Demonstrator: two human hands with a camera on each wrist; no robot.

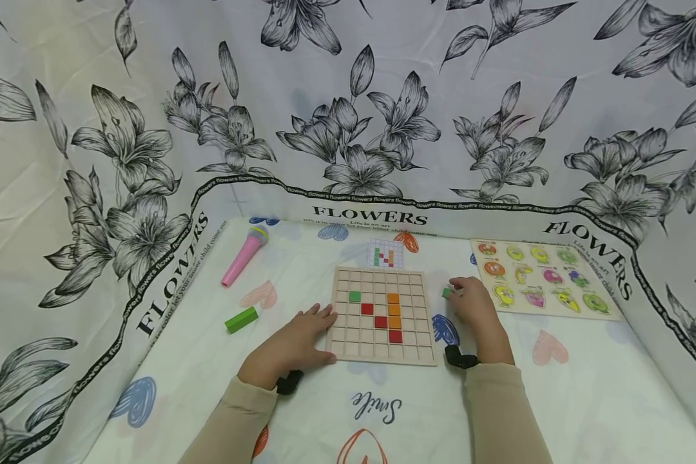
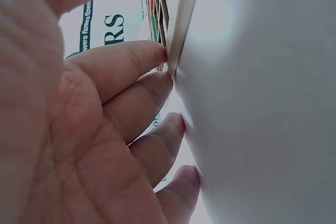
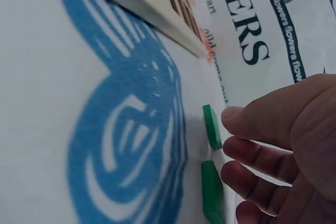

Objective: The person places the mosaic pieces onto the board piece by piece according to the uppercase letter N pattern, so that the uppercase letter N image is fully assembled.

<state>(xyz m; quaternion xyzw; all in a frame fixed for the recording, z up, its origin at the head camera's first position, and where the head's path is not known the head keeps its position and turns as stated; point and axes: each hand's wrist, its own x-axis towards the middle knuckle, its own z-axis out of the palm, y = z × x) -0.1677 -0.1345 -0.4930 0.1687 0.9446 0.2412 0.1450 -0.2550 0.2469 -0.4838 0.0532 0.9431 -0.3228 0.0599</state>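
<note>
A square wooden grid board (image 1: 348,348) lies in front of me with a green tile (image 1: 355,296), a diagonal of red tiles (image 1: 381,322) and a column of orange tiles (image 1: 394,309) in its cells. My left hand (image 1: 296,341) rests along the board's left side, fingers stretched out and fingertips at its edge (image 2: 184,19). To the right of the board, my right hand (image 1: 472,309) hovers beside small green tiles on the cloth. In the right wrist view, thumb and fingers are loosely bent next to one green tile (image 3: 211,127) and another green tile (image 3: 211,192), without gripping either.
A small pattern card (image 1: 385,253) lies behind the board. On the left are a pink toy microphone (image 1: 243,254) and a green block (image 1: 241,319). A fruit puzzle board (image 1: 545,277) occupies the far right. Flower-printed fabric (image 1: 359,142) rises around the table.
</note>
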